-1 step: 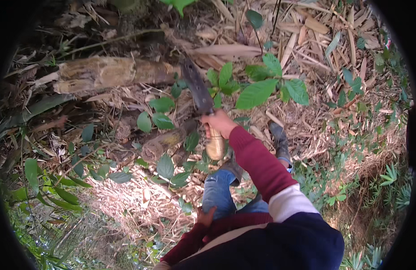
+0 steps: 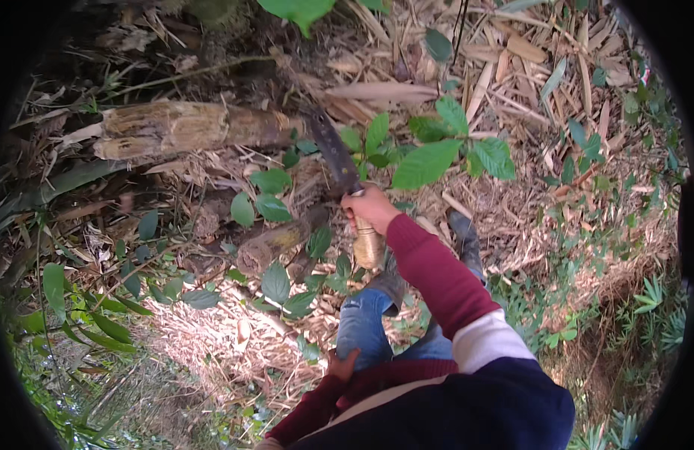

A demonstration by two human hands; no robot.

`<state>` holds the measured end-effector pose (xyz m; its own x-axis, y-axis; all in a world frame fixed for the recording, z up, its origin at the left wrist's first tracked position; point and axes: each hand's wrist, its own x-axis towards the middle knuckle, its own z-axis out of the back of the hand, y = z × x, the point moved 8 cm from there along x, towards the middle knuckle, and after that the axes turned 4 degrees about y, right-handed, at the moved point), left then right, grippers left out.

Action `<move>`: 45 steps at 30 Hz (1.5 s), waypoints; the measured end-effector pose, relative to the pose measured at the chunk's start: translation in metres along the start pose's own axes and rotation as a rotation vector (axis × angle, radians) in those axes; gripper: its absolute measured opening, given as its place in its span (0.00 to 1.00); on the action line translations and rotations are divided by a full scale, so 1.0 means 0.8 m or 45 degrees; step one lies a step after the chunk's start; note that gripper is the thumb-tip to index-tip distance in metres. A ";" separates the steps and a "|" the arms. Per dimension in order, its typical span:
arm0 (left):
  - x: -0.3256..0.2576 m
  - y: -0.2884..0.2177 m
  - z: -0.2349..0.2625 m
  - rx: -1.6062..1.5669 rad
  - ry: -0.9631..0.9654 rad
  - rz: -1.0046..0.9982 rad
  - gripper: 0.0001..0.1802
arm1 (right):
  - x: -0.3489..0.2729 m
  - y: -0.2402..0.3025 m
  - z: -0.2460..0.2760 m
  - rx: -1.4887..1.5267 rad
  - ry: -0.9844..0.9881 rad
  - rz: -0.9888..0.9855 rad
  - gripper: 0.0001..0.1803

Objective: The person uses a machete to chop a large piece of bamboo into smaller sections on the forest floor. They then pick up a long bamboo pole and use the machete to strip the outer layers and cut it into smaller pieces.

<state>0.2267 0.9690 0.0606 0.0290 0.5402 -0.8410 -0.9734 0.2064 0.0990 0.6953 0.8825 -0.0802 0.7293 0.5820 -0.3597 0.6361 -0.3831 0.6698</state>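
1. Head view: the right hand (image 2: 369,206) is closed tight around the pale wooden handle (image 2: 367,246) of a machete (image 2: 333,154), with the handle's butt sticking out below the fist.
2. The machete's dark blade runs up and to the left from the fist, its tip near the right end of a thick, weathered log (image 2: 186,127) lying across the ground.
3. A shorter cut stump (image 2: 276,241) lies just left of the handle, among broad green leaves.
4. The left hand (image 2: 342,365) sits low in the picture against the person's blue-trousered knee (image 2: 360,319). Only a few fingers show, so how far it is open I cannot tell; nothing is seen in it.
5. A leafy green sapling (image 2: 437,154) stands just right of the blade, above the red sleeve (image 2: 437,274).
6. Dry straw-coloured leaf litter (image 2: 512,82) covers the ground, and a dark boot (image 2: 465,236) rests on it beside the right forearm.
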 end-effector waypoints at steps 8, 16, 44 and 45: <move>-0.003 0.025 -0.014 -0.015 0.006 0.187 0.61 | -0.031 0.306 0.026 0.607 -0.859 0.924 0.22; 0.002 -0.014 -0.011 0.033 -0.019 0.093 0.61 | -0.002 0.013 -0.004 0.067 0.066 -0.658 0.08; -0.143 -0.672 0.515 -1.276 -0.009 -1.934 0.34 | 0.005 -0.010 -0.038 -0.713 -0.120 -0.094 0.20; -0.137 -0.676 0.520 -1.311 0.005 -1.929 0.31 | 0.006 0.036 -0.033 -0.916 -0.133 -0.070 0.22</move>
<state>0.8442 1.1375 0.3201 0.9157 0.3855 0.1134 0.1506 -0.0675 -0.9863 0.7103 0.8930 -0.0455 0.7444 0.5014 -0.4410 0.3754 0.2318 0.8974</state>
